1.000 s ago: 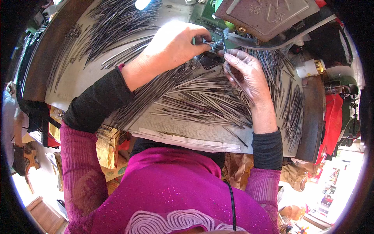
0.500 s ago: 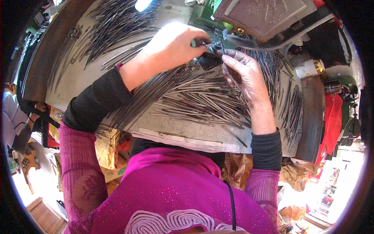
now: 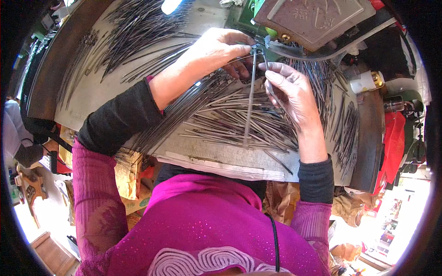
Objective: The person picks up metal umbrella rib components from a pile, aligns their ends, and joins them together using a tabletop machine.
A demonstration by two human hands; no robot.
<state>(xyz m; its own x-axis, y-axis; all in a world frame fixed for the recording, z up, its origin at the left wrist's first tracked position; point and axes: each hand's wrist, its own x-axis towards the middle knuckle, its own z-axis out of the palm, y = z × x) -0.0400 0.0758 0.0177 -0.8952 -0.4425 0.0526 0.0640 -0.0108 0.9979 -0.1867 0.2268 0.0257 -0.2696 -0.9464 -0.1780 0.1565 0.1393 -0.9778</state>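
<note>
My left hand [image 3: 216, 49] reaches across the workbench and pinches the top ends of thin metal rods [image 3: 251, 96] at a small clamp under the machine's edge. My right hand [image 3: 294, 94] is beside it, fingers closed around a thin rod that runs down toward me. A long grey rod hangs from the pinch point down over the pile. Below both hands lies a thick spread of loose metal rods [image 3: 221, 119] on the bench top [image 3: 115, 87].
A grey metal machine cover [image 3: 313, 20] sits at the top right over a green body. More rod bundles [image 3: 138, 27] lie at the far left, others [image 3: 345, 124] at the right. A white cup [image 3: 363, 83] stands at the right. Another person [image 3: 18, 138] is at the left edge.
Both hands stay at the clamp. My left hand has shifted slightly, and a long rod now hangs straight down from the pinch point over the pile.
</note>
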